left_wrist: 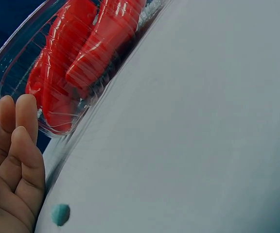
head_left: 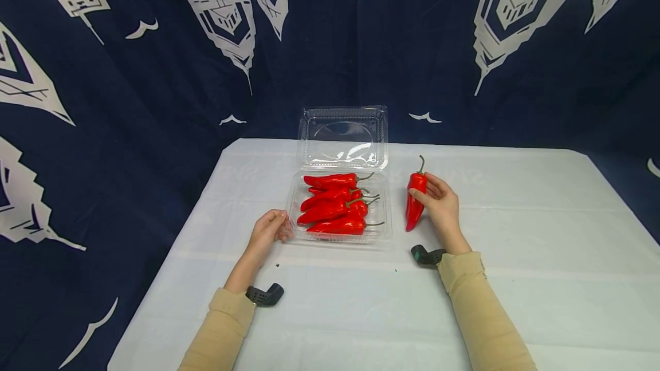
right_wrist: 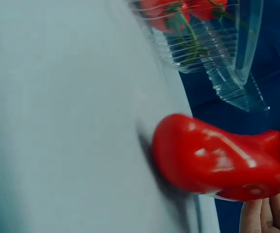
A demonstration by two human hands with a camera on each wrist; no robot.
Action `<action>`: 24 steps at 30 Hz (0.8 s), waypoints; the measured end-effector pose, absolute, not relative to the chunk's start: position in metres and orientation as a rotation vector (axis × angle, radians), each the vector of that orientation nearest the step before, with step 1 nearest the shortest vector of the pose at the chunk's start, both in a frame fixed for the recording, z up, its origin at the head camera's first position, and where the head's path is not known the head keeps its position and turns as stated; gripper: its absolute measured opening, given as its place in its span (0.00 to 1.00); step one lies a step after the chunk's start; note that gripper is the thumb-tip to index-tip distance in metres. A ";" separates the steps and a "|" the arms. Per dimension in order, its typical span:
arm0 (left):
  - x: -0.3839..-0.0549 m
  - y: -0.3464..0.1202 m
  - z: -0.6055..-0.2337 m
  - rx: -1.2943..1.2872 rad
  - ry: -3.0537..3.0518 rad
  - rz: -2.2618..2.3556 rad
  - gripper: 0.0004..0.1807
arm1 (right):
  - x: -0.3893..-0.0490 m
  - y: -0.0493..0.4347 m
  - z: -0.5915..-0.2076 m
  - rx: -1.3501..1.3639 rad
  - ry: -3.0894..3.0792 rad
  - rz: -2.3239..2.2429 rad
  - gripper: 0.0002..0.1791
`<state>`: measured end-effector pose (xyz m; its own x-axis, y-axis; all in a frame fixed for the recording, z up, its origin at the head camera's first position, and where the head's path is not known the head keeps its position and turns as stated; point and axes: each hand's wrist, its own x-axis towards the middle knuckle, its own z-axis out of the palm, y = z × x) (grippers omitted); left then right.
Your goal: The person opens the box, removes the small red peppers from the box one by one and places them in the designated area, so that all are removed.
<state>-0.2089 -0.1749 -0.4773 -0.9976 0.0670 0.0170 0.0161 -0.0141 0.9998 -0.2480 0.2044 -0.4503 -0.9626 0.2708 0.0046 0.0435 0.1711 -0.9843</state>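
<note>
In the head view a clear plastic clamshell box [head_left: 384, 236] stands on the table with its lid [head_left: 342, 130] folded back. Several red peppers [head_left: 330, 210] with green stems lie inside it. My left hand [head_left: 270, 228] is at the box's left side; in the left wrist view its fingers [left_wrist: 27, 116] lie beside the clear wall, and actual contact cannot be told. To the right of the box, my right hand [head_left: 440, 199] pinches one red pepper [head_left: 415, 210] between thumb and fingers, stem up. That pepper's rounded lower end [right_wrist: 179, 150] is close to the white surface in the right wrist view.
A white cloth covers the table [head_left: 541, 245]. Behind it hangs a dark blue curtain [head_left: 361, 62] printed with pale buildings. Small dark specks [head_left: 277, 265] lie in front of the box. Each wrist wears a black device [head_left: 265, 295].
</note>
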 end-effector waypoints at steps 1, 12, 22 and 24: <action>-0.209 -0.175 -0.477 0.085 2.177 2.207 0.11 | -0.248 0.205 -0.451 -0.309 -2.260 1.893 0.33; -0.208 -0.174 -0.473 0.082 2.152 2.210 0.11 | -0.250 0.206 -0.457 -0.363 -2.280 1.883 0.31; -0.210 -0.174 -0.479 0.088 2.203 2.206 0.11 | -0.253 0.206 -0.463 -0.321 -2.312 1.964 0.31; -0.210 -0.174 -0.479 0.086 2.196 2.214 0.11 | -0.253 0.206 -0.465 -0.308 -2.322 1.956 0.31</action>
